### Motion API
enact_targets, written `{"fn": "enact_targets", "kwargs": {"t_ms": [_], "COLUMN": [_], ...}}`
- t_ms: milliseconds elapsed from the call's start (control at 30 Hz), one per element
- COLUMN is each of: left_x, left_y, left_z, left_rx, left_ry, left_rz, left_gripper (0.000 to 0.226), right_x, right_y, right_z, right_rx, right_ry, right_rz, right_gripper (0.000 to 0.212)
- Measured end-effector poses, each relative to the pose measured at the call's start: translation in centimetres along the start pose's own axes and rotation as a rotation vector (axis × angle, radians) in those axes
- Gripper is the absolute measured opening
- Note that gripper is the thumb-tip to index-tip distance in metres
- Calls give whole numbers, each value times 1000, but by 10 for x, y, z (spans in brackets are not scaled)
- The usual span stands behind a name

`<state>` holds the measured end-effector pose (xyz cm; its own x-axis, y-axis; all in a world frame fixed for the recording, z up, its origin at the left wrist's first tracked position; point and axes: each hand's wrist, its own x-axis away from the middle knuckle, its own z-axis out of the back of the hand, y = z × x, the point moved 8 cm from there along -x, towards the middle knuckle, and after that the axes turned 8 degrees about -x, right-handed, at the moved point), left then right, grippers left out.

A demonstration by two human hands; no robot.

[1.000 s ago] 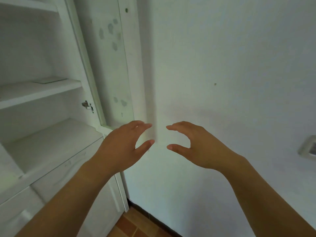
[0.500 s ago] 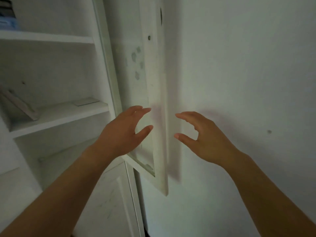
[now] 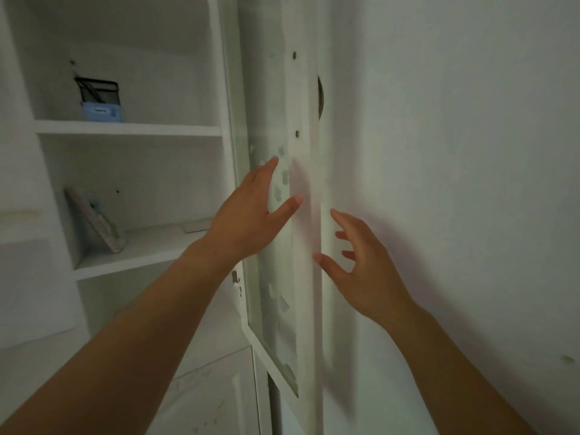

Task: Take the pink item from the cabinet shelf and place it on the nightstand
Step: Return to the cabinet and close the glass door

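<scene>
A white cabinet (image 3: 131,130) stands open on the left, its glass door (image 3: 276,215) swung out edge-on toward me. My left hand (image 3: 251,215) is raised in front of the door glass, fingers spread and empty. My right hand (image 3: 361,268) hovers just right of the door's edge, fingers apart and holding nothing. On the middle shelf (image 3: 141,255) a flat pale, pinkish patterned item (image 3: 94,219) leans against the side wall. No nightstand is in view.
A blue box with a dark mesh holder (image 3: 100,100) sits on the upper shelf. A thin flat white piece (image 3: 196,227) lies on the middle shelf near the door. A white wall (image 3: 455,183) fills the right side. Lower cabinet doors (image 3: 213,397) are closed.
The view has lifted and turned left, bringing the upper shelves into sight. Both hands rose toward the door's edge, the left one opening wider over the glass.
</scene>
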<state>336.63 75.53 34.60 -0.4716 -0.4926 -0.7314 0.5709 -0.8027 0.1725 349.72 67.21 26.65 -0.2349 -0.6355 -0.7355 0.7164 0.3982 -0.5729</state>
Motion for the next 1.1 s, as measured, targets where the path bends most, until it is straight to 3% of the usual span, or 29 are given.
{"fn": "enact_targets", "kwargs": {"t_ms": [267, 500, 900, 1100], "left_x": [-39, -59, -60, -49], "left_y": [12, 25, 28, 23], "left_z": [23, 16, 6, 12], "left_rx": [46, 160, 158, 238], "left_ry": [76, 51, 89, 94], "left_rz": [20, 43, -39, -18], "left_gripper": [76, 79, 76, 77], "right_x": [-7, -16, -28, -25], "right_y": [-6, -1, 4, 0], "right_z": [-15, -13, -21, -30], "right_rx": [-96, -225, -363, -369], "right_ry": [-12, 10, -43, -71], "right_rz": [65, 6, -20, 10], "right_gripper": [67, 76, 57, 62]}}
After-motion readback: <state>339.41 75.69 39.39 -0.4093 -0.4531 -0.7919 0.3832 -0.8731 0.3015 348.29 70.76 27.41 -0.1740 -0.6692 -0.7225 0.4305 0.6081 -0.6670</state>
